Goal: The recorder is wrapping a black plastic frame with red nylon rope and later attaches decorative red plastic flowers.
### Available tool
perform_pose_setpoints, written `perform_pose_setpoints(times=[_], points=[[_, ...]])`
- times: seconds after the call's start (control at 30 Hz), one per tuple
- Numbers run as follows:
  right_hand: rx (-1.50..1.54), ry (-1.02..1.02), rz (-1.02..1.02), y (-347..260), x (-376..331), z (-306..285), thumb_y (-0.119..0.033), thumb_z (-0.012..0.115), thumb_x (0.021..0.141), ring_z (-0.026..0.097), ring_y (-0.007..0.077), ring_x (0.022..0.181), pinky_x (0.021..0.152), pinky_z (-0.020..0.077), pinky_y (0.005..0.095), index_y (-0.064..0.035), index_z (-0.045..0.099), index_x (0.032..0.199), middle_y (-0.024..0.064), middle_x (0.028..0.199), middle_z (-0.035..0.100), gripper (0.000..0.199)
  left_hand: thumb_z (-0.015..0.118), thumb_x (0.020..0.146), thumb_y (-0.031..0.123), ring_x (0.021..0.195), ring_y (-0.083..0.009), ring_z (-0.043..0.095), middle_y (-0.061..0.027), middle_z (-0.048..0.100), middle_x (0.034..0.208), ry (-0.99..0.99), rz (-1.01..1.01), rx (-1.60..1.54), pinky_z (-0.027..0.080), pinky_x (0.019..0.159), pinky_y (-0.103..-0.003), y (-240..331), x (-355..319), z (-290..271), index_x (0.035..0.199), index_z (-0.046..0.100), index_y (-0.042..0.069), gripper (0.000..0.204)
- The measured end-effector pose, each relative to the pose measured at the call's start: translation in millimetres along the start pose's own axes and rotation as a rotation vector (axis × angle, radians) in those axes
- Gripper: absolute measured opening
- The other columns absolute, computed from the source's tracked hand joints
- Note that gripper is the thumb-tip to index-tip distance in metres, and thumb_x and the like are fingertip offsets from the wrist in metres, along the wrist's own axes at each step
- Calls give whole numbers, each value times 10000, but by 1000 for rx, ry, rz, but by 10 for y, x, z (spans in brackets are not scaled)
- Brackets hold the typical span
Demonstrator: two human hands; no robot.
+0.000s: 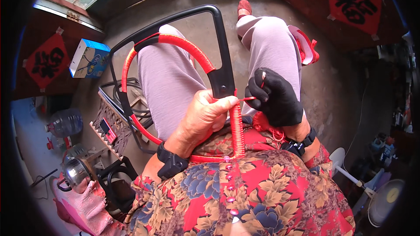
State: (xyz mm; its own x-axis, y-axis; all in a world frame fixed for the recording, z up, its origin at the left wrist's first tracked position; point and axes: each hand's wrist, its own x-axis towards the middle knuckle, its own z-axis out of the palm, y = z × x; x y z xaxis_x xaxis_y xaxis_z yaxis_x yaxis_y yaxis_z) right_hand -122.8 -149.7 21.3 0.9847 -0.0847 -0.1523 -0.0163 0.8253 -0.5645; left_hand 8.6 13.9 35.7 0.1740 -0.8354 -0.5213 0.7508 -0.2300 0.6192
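A black tubular frame [221, 35] with rounded corners rests across my lap, joined to a curved hoop [186, 47] wrapped in stretches of red cord. An upright bar [236, 131] of it, tightly wound with red cord, runs toward my shirt. My bare left hand [205, 116] is closed round the frame at the top of this winding, thumb pressed near the cord. In its black glove, my right hand [275, 98] pinches a short taut length of red cord [248, 98] just right of the bar. Below the glove lies a bundle of red cord [262, 122].
On the left are a blue and white box [89, 59], a woven-seat stool [109, 122] with a red phone [108, 130], coils of black cable or tubing, a large plastic bottle [65, 122] and a metal pot [76, 175]. A white fan [385, 201] stands at lower right.
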Motion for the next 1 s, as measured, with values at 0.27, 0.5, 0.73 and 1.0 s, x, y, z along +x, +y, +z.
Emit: perform_pose_setpoints(times=[0.27, 0.5, 0.73, 1.0], points=[[-593, 385, -85, 32, -31, 427, 46, 644, 772, 577, 103, 827, 770, 472, 252, -4, 561, 962, 41, 857, 589, 213, 628, 917, 177, 570, -108, 617, -82, 655, 795, 125, 234, -77, 512, 514, -209, -116, -69, -65, 1024, 560, -9, 225], [-988, 308, -38, 41, 1, 319, 0, 671, 781, 581, 92, 752, 690, 484, 242, 6, 611, 956, 35, 870, 627, 186, 594, 931, 135, 643, -160, 662, -109, 653, 785, 211, 254, -79, 568, 583, -263, -174, -152, -153, 928, 557, 0, 140], [-676, 358, 241, -140, 30, 430, -45, 652, 814, 589, 96, 754, 684, 478, 239, 21, 598, 1044, 20, 873, 646, 245, 600, 929, 143, 632, -153, 660, -102, 650, 775, 164, 178, -60, 566, 574, -259, -99, -179, -185, 914, 546, 6, 148], [-1612, 438, -106, -479, -672, 456, -85, 723, 710, 560, 241, 1119, 912, 447, 335, -33, 598, 1125, 149, 1241, 550, 436, 522, 970, 259, 568, -144, 599, -93, 644, 821, 22, 207, -169, 509, 499, -241, -35, -161, -221, 1114, 553, -25, 321]])
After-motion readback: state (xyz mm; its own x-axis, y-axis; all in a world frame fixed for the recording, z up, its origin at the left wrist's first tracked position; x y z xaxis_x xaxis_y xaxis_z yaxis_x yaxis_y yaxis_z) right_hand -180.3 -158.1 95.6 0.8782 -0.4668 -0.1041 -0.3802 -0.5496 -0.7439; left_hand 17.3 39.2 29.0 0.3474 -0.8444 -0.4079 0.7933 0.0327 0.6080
